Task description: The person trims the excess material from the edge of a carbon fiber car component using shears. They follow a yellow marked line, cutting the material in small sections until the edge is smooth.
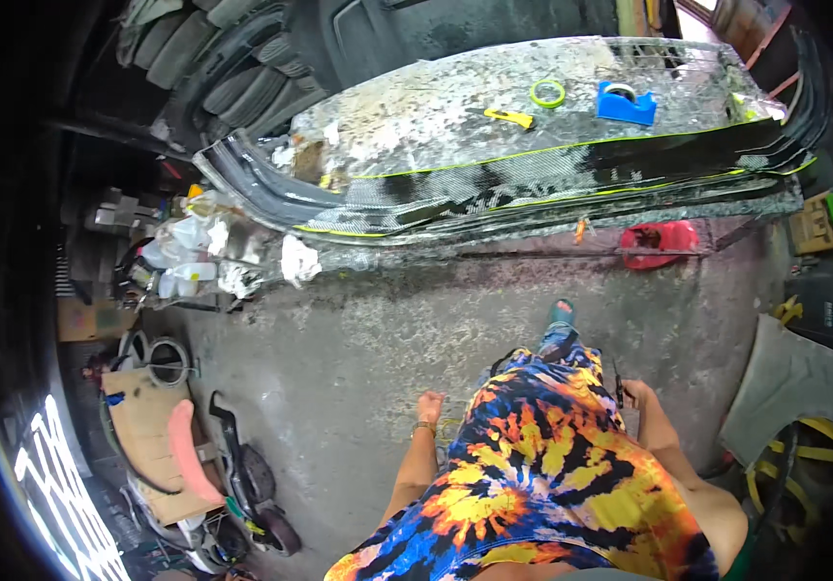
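My left hand point(429, 405) hangs at my left side over the concrete, loosely curled with nothing visible in it. My right hand point(634, 393) is by my right hip, closed on a thin dark object I cannot make out clearly. Ahead, a long black carbon-fibre moulded piece point(533, 174) edged with yellow-green tape lies along the front of a stained worktable point(407, 107). On the table are a yellow cutter point(508, 118), a green tape roll point(547, 93) and a blue tape dispenser point(625, 109).
A red basin point(657, 242) is under the table's right side. Plastic jugs point(187, 263) crowd the left end. Cardboard point(140, 431) with assorted parts lies at lower left; a grey panel point(775, 378) leans at right. My sandalled foot point(560, 313) is on the concrete floor point(320, 339).
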### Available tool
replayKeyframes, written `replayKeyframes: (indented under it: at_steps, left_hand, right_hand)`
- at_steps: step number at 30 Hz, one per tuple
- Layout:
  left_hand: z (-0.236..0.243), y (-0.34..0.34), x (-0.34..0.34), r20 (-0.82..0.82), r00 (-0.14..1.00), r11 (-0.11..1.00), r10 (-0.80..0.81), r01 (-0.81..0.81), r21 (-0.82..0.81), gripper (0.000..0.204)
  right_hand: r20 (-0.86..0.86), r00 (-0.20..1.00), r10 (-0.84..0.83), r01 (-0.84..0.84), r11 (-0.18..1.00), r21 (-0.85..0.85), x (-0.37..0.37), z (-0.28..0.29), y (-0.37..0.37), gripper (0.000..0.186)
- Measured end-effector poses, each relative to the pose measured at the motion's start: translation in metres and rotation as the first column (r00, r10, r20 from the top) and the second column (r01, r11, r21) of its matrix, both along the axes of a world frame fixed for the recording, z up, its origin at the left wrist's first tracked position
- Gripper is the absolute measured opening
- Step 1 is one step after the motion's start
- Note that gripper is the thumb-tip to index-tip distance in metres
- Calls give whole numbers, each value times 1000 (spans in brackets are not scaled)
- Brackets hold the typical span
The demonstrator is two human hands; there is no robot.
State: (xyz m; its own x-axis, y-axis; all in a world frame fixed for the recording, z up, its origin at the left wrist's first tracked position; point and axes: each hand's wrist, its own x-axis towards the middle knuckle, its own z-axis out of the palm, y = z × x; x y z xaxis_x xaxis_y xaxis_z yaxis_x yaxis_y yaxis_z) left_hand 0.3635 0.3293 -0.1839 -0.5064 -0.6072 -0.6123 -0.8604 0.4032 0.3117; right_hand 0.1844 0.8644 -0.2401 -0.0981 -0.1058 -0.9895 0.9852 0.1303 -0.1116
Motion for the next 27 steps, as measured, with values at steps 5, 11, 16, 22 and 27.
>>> replayKeyframes:
  at_steps: [5, 11, 16, 22, 27]
  left_hand:
    - [14, 7, -68, -333, 873, 929, 355, -291, 229, 27]
    - [122, -49, -246, -598, 801, 1000, 17, -29, -10, 25]
    - [159, -118, -397, -725, 481, 869, -493, 299, -394, 17]
    - [128, -208, -497, -574, 390, 689, -720, 502, -523, 40]
    - [93, -248, -539, -451, 514, 634, -730, 756, -164, 59]
  right_hand:
    - [150, 960, 235, -245, 968, 53, -71, 3, 47, 31]
    - [309, 902, 303, -305, 951, -44, -132, 1, 55, 26]
    - [100, 987, 123, -153, 904, 398, -115, 40, -5, 44]
    - [-231, 953, -197, 297, 762, 575, -93, 61, -128, 38]
    - [-154, 967, -204, 255, 724, 641, -52, 71, -222, 23]
